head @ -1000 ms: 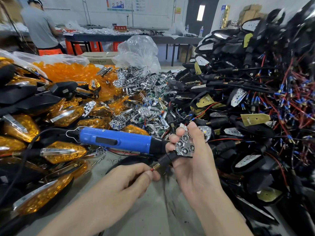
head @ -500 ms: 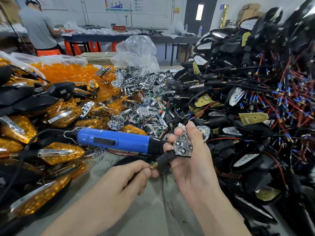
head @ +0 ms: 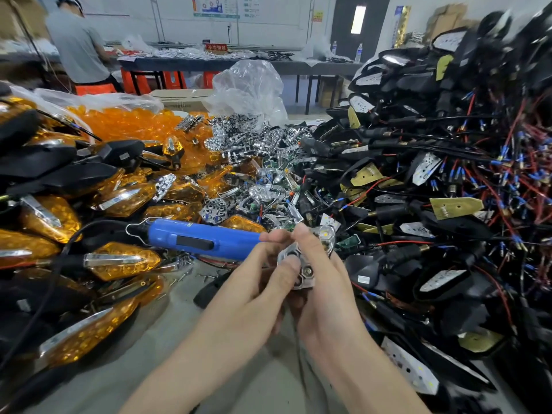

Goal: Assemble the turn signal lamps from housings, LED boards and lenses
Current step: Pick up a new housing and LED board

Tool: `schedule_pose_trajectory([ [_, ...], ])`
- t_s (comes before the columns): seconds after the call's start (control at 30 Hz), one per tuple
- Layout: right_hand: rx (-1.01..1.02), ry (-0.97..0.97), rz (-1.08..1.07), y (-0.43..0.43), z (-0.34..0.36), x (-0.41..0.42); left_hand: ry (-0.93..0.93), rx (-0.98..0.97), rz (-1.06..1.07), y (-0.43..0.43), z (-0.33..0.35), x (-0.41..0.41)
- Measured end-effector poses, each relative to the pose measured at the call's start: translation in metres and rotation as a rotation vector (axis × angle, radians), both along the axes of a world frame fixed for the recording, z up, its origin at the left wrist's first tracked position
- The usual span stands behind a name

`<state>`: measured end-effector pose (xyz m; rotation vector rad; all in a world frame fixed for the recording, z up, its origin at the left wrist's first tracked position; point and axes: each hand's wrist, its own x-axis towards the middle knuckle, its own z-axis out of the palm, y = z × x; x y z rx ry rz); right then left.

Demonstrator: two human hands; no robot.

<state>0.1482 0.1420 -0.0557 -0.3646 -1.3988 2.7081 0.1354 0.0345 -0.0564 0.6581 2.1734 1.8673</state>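
Entry: the left hand (head: 254, 294) has left the wire end it pinched half a second ago and come up to the silver faceted plastic reflector plate (head: 307, 274). Its thumb presses the plate's face, with the fingers curled behind. The right hand (head: 331, 297) keeps its grip round the same plate from the right.

The plate is held over the near middle of the grey tabletop (head: 167, 330), just in front of the blue cylindrical electric screwdriver (head: 203, 239), which has not moved. The black stalk seen earlier is now hidden by the hands.

We judge the plate is being seated and no screw has been driven yet. The amber plastic lenses (head: 125, 124) are heaped at the far left, and the black wired housings (head: 448, 174) along the right edge.
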Motion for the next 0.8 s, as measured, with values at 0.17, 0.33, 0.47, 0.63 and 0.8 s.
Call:
schedule_pose_trajectory([
  [0.17,-0.072,0.000,0.037,0.001,0.002,0.000,-0.028,0.046,0.049,-0.002,-0.007,-0.001],
  [0.33,-0.007,-0.053,0.000,0.000,0.000,-0.003,-0.028,0.051,0.053,-0.002,-0.006,0.000],
  [0.47,0.028,-0.029,-0.018,0.000,0.000,-0.003,-0.073,0.138,0.033,0.000,-0.001,0.002],
  [0.63,0.074,0.091,-0.089,0.000,-0.010,-0.003,-0.010,0.080,0.057,-0.001,-0.003,0.001],
  [0.8,0.296,0.197,-0.119,-0.002,-0.018,-0.001,-0.158,0.097,0.048,-0.005,-0.005,0.001],
])
